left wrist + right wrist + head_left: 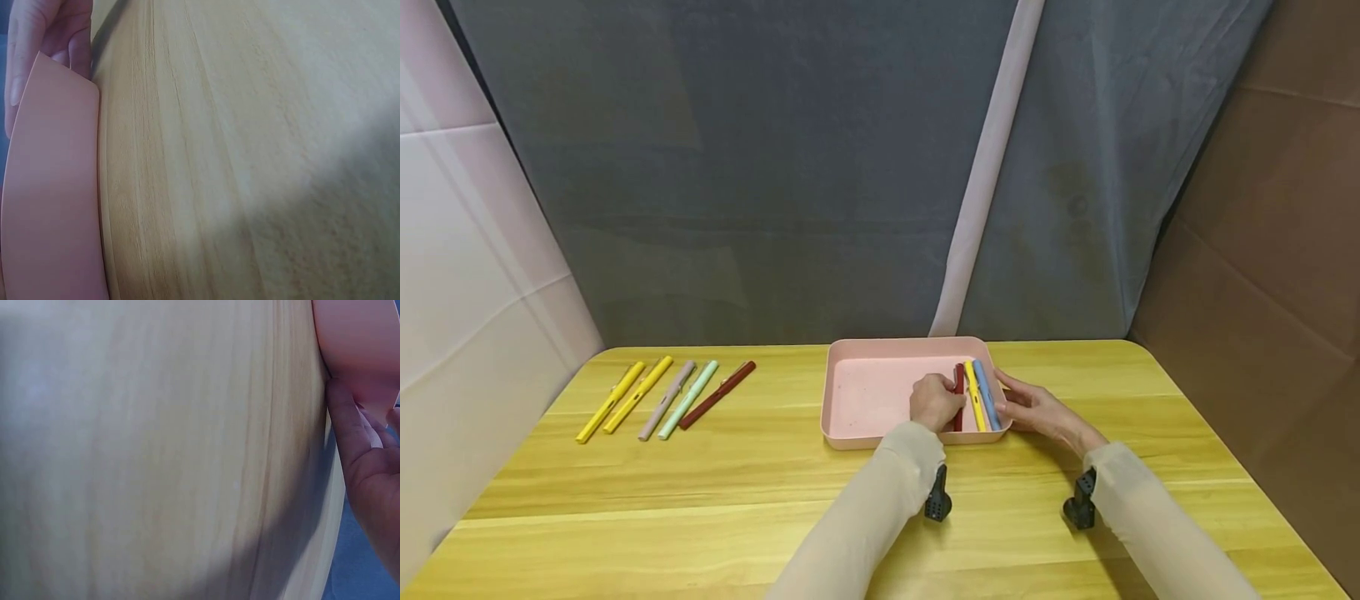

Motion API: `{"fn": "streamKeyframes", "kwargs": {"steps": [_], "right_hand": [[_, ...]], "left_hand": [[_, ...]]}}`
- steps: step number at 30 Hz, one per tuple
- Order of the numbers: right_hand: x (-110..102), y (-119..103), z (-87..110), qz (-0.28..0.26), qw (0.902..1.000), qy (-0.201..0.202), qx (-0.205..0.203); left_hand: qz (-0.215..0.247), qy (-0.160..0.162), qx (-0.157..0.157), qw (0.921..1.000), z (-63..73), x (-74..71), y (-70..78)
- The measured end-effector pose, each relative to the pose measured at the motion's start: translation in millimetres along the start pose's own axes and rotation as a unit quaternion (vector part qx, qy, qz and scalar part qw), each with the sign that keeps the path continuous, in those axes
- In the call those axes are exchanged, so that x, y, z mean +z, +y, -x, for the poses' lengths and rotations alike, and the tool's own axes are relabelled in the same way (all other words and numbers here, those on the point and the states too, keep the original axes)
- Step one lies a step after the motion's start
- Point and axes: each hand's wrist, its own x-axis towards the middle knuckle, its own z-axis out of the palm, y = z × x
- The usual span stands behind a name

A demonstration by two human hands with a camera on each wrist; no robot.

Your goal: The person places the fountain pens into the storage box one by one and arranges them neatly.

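In the head view, a pink tray [872,375] lies on the table. Inside, along its right side, are a dark red pen [958,379], a yellow pen [975,396] and a blue pen [987,396]. My left hand [935,402] reaches into the tray and pinches the dark red pen, its fingers curled and partly hiding it. Against the tray's right wall, my right hand [1037,410] rests from outside with fingers fairly straight. The right wrist view shows those fingers [350,422] touching the pink wall; in the left wrist view the pens are hidden.
Left of the tray, several pens lie slanted in a row: two yellow pens [612,402] [638,395], a pale mauve pen [667,402], a mint green pen [688,400] and a dark red pen [718,396]. A grey curtain [775,183] hangs behind the wooden table [625,517].
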Motion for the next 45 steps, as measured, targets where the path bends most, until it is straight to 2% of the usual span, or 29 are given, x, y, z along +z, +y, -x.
{"fn": "streamKeyframes", "kwargs": {"steps": [9,17,29,38,45], "right_hand": [[-0.1,0.6,0.3,-0.002,1.0,-0.001,-0.002],[-0.2,0.6,0.6,-0.005,0.9999,-0.006,-0.009],[-0.2,1.1,0.9,-0.013,0.9997,-0.009,-0.017],[-0.7,-0.1,0.9,0.001,1.0,-0.002,-0.002],[0.5,0.8,1.6,-0.006,1.0,-0.002,-0.006]], "left_hand": [[-0.023,0.001,0.014,0.9996,-0.4,-0.7,-0.7],[-0.005,-0.005,0.008,0.9999,-2.5,1.9,-2.3],[-0.003,-0.009,0.006,0.9999,-1.9,1.1,-2.7],[0.006,-0.013,0.0,0.9999,-2.1,1.7,-2.3],[0.007,-0.012,-0.006,0.9999,0.1,1.6,-1.1]]}}
